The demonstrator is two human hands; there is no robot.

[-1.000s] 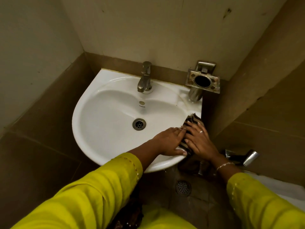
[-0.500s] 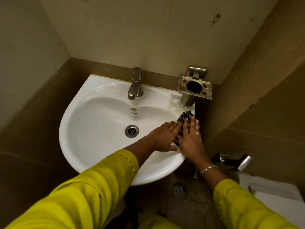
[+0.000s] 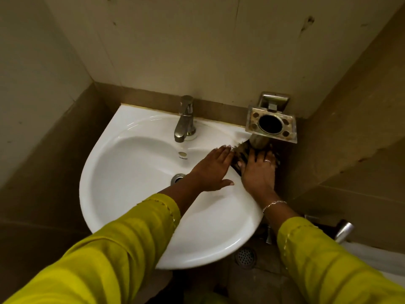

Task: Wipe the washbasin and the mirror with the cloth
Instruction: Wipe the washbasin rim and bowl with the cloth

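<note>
Both arms reach forward in yellow sleeves, forearms bare from the cuff on. The left hand (image 3: 211, 171) lies flat, palm down, fingers straight and close together pointing away, thumb stretched out toward the right. The right hand (image 3: 258, 172) sits just beside it, also palm down, fingers spread and pressing downward, a ring on one finger, a thin chain bracelet at the wrist. The two hands are nearly touching.

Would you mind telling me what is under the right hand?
A dark cloth lies under the right hand on the washbasin rim; only its edges show, the rest being covered.
</note>
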